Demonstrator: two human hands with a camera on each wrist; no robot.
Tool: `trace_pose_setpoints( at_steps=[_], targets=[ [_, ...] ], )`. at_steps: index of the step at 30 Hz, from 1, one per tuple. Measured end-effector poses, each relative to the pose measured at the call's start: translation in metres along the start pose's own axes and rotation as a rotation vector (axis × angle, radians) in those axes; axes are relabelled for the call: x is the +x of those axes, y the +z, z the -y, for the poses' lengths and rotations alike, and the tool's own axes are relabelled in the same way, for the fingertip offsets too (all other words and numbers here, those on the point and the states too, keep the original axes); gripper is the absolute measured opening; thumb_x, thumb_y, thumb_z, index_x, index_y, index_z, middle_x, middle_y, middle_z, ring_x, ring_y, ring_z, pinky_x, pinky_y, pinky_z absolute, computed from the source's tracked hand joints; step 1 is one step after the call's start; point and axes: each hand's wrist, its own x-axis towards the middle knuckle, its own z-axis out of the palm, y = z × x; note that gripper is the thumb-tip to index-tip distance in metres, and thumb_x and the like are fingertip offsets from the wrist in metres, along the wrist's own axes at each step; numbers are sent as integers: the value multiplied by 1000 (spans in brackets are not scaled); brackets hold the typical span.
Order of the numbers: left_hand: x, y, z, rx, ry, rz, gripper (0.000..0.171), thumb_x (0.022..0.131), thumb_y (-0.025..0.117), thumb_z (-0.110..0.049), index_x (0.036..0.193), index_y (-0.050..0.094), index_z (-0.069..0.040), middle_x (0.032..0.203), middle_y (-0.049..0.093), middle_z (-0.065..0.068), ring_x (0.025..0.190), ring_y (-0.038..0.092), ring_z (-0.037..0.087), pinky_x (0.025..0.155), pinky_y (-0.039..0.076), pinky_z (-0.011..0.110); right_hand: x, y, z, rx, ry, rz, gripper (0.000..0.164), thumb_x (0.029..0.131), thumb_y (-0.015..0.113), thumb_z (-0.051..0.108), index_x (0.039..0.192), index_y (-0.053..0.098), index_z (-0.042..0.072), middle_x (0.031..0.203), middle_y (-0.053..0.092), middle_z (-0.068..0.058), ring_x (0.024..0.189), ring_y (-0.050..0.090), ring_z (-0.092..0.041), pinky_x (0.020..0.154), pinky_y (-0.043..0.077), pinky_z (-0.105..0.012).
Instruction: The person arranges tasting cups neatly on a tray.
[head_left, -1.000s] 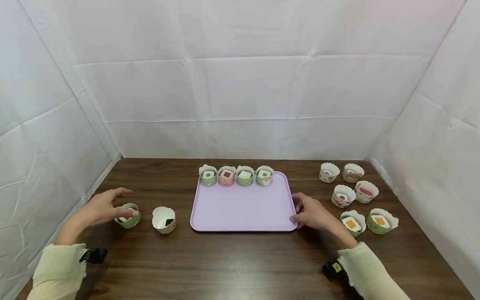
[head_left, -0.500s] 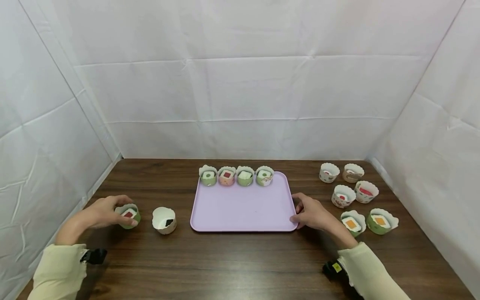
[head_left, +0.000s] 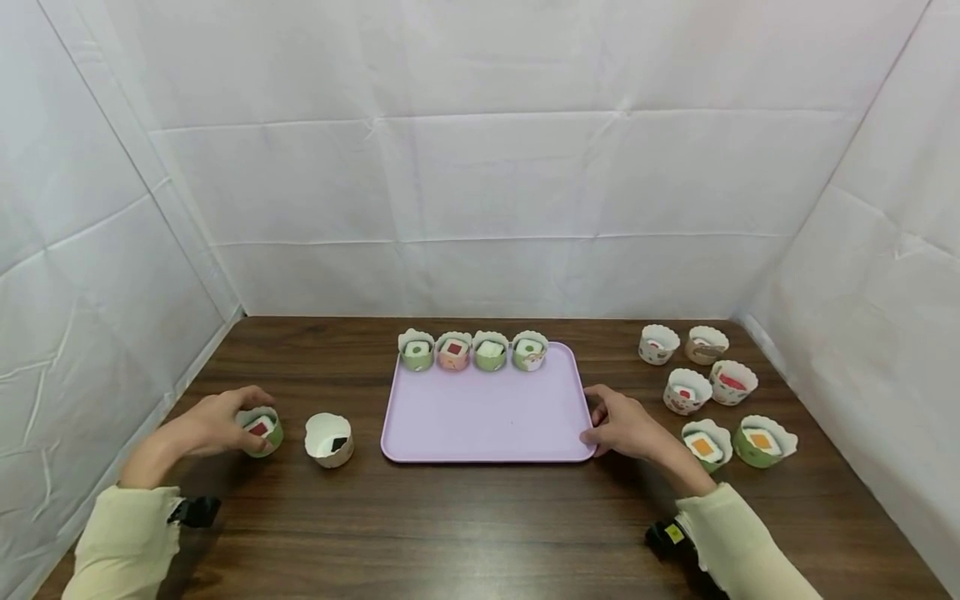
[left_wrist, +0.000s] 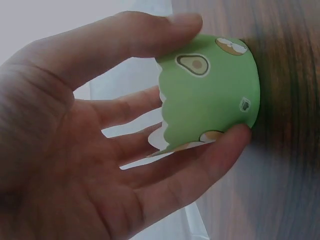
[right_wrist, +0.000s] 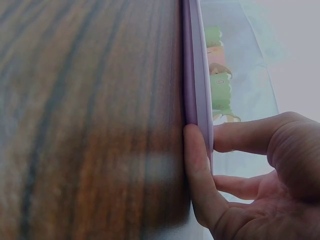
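My left hand (head_left: 221, 423) grips a green paper cupcake liner (head_left: 270, 433) at the table's left, thumb on one side and fingers on the other. A white square piece with a dark red centre sits in it. The left wrist view shows avocado prints on the liner's wall (left_wrist: 210, 95), its base right at the wood. My right hand (head_left: 624, 427) pinches the right front corner of a lilac tray (head_left: 487, 417). In the right wrist view the tray's rim (right_wrist: 200, 80) lies between thumb and fingers. Along the tray's back edge stand several filled liners, including a pink one (head_left: 453, 353).
A white liner (head_left: 328, 442) with a black-topped piece inside stands between the left hand and the tray. Several more filled liners stand at the right, such as a green one (head_left: 763, 443) beyond the right forearm. White cloth walls (head_left: 495, 175) surround the brown table (head_left: 465, 533).
My left hand has closed its fingers and thumb round the green cupcake liner, which has shifted very slightly right. The right hand keeps its hold on the tray.
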Motion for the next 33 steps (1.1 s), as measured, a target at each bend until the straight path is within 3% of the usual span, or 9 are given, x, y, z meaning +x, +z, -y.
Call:
trace_pose_setpoints(
  at_steps=[8,20,33],
  targets=[
    [1,3,-3,-9,-12,12,65,74,83,-14,130,57,7,117,62,32,87,58,27,68,47,30,0,0,0,4,-2,2,74,84,76,-3,148,39,-11,90,61,-16,62,67,-17,58,65,-35],
    [1,3,-1,-40,-26,-32,57,76,80,-13,122,52,6,117,61,32,84,59,25,65,49,30,0,0,0,-2,-1,0,74,84,77,-3,148,39,-11,90,61,-16,61,66,-17,58,65,-35],
    [3,8,-11,-43,1,-204,57,83,77,-19,128,51,4,107,63,28,80,56,23,62,43,29,-1,-1,1,-2,6,2,74,84,77,-3,148,39,-11,90,61,-16,62,67,-17,58,65,-35]
  ],
)
